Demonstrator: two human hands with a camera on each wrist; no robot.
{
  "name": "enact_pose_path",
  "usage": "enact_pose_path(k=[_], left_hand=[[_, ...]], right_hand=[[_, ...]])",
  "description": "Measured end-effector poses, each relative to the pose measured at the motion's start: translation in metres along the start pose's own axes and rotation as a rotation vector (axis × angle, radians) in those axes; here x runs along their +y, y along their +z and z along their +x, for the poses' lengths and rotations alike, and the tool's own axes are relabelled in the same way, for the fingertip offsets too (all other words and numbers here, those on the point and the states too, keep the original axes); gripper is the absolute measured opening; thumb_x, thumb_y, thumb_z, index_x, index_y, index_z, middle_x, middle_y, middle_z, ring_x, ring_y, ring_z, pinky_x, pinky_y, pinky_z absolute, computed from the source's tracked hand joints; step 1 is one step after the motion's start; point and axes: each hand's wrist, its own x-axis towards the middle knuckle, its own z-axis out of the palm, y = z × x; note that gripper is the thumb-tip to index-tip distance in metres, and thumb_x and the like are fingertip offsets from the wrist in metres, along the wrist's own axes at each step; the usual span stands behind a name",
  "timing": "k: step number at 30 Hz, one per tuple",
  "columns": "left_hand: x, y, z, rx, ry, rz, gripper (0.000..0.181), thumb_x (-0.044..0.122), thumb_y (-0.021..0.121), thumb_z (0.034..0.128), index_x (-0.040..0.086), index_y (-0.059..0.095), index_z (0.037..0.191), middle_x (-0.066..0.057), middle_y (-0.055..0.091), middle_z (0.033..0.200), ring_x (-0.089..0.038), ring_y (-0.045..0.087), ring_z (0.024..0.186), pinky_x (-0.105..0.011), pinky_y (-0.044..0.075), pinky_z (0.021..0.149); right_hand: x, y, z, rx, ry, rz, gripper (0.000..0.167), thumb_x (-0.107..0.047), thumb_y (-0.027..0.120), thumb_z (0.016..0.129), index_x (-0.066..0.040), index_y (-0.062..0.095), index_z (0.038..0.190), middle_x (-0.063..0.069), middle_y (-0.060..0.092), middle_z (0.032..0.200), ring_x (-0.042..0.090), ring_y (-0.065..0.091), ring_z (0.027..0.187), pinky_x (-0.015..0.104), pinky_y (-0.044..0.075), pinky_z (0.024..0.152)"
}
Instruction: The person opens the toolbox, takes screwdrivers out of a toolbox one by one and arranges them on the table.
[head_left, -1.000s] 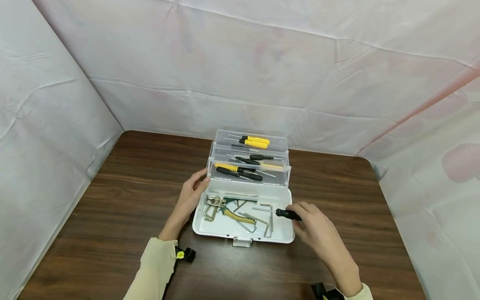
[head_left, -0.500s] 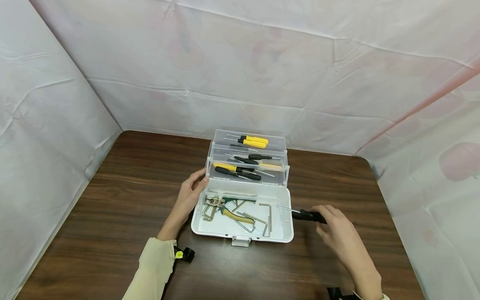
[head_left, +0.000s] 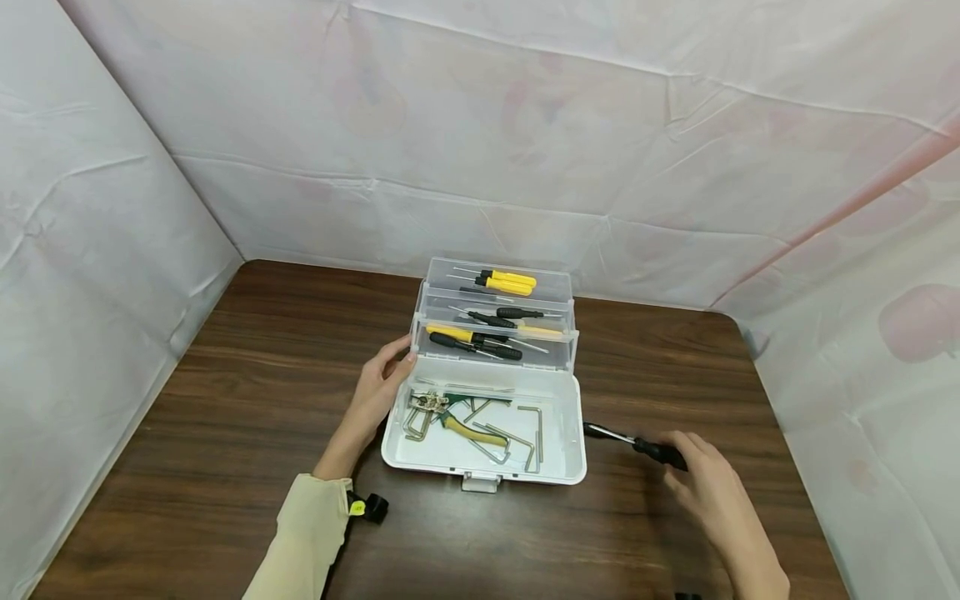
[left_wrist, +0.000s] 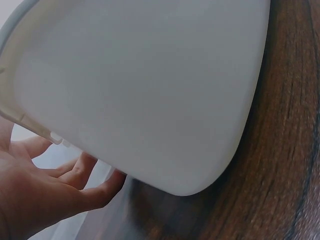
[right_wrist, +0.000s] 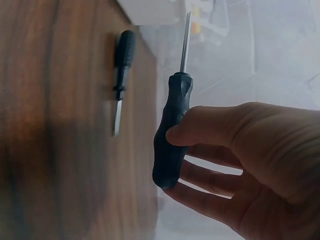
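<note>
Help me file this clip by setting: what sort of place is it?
Probably a makeshift indoor work booth: pale sheets enclose the back and both sides of a brown table, where an open toolbox sits.

White toolbox point(head_left: 564, 442), dark brown wood-grained tabletop point(head_left: 300, 375) beneath it; green-and-yellow pliers point(head_left: 474, 431) inside it, black-handled screwdriver point(right_wrist: 171, 130) right of it, pink-blotched whitish cloth point(head_left: 480, 150) behind it
</note>
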Motion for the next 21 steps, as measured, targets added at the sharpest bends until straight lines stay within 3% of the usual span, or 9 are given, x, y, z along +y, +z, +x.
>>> enact_pose_path(k=[9, 14, 21], left_hand=[[0.000, 0.000, 0.000, 0.002, 0.006, 0.000, 0.051, 0.033, 0.055, 0.1095, 0.016, 0.048, 0.157, -0.011, 0.046, 0.161, -0.023, 0.057, 0.114, -0.024, 0.048, 0.090], [-0.001, -0.001, -0.001, -0.004, -0.003, -0.014, 0.052, 0.035, 0.055, 0.1094, 0.018, 0.048, 0.158, -0.010, 0.046, 0.161, -0.027, 0.057, 0.117, -0.025, 0.049, 0.090], [0.000, -0.001, -0.001, -0.007, -0.002, -0.022, 0.052, 0.035, 0.056, 0.1093, 0.018, 0.048, 0.157, -0.012, 0.049, 0.157, -0.033, 0.058, 0.117, -0.026, 0.050, 0.088]], right_hand=[[0.011, 0.018, -0.002, -0.035, 0.004, -0.012, 0.047, 0.011, 0.083, 0.077, -0.008, 0.069, 0.118, 0.015, 0.072, 0.111, 0.042, 0.069, 0.101, 0.054, 0.058, 0.073], [0.012, 0.025, -0.001, -0.067, 0.015, -0.027, 0.046, 0.010, 0.083, 0.078, -0.006, 0.069, 0.119, 0.015, 0.071, 0.112, 0.041, 0.068, 0.100, 0.047, 0.056, 0.068], [0.014, 0.032, -0.003, -0.026, 0.000, -0.034, 0.047, 0.013, 0.083, 0.075, -0.008, 0.071, 0.115, 0.011, 0.072, 0.103, 0.037, 0.069, 0.094, 0.052, 0.057, 0.069]])
